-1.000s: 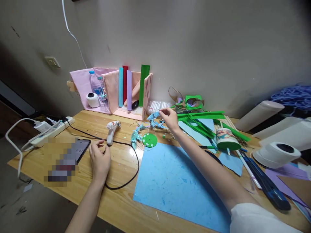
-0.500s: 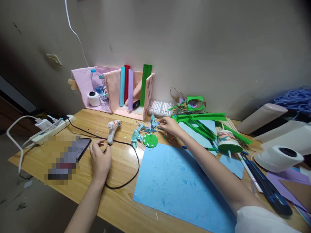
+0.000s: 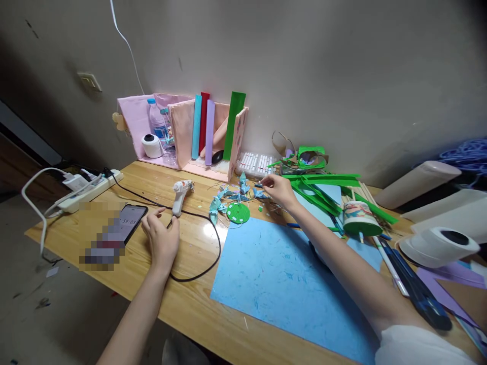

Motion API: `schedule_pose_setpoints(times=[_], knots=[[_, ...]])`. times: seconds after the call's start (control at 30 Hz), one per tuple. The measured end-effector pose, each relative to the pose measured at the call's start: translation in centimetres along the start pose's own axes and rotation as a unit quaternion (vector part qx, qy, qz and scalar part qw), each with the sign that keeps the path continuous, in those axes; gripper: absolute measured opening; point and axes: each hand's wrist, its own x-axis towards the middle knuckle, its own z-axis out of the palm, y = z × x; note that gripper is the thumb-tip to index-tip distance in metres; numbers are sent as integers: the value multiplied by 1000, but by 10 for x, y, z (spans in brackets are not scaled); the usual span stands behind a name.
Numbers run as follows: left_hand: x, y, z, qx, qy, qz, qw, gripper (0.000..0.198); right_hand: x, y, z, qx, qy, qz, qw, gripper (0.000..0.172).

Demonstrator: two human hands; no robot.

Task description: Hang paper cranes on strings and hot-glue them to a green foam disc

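Note:
My left hand (image 3: 163,238) rests on the wooden table beside the rear end of a white glue gun (image 3: 180,197), at its black cord (image 3: 218,238); its fingers are curled and parted, with nothing visible in them. At the table's middle, my right hand (image 3: 277,190) has thumb and fingers pinched together on something small and dark that I cannot make out. Blue folded-paper cranes (image 3: 216,208) lie just left of the right hand. In front of them is a green disc (image 3: 238,213) with small white patches.
A blue sheet (image 3: 274,284) covers the front middle. Pink box stands (image 3: 181,133), a marker case (image 3: 255,165) and green strips (image 3: 323,180) line the back. To the right are a paper cup (image 3: 359,217), a white roll (image 3: 433,248) and a blue cutter (image 3: 422,299); a phone (image 3: 131,218) lies left.
The view has shifted slightly. My right hand has moved a little right, away from the cranes, with its fingers still pinched. The left hand remains near the glue gun's cord.

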Motion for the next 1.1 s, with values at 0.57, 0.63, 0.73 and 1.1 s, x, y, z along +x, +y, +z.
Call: schedule_pose_setpoints(times=[0.57, 0.63, 0.73, 1.1], knots=[[-36, 133, 80, 268, -264, 260, 889, 68, -16, -7, -27, -41, 34, 9, 998, 18], [-35, 133, 87, 279, -264, 258, 886, 71, -20, -5, -36, -54, 32, -23, 998, 15], [-34, 132, 93, 285, -264, 258, 884, 69, -23, 3, -34, -79, -6, -68, 994, 14], [-30, 122, 78, 178, -351, 312, 865, 66, -6, 18, 0, -87, -63, -108, 988, 16]])
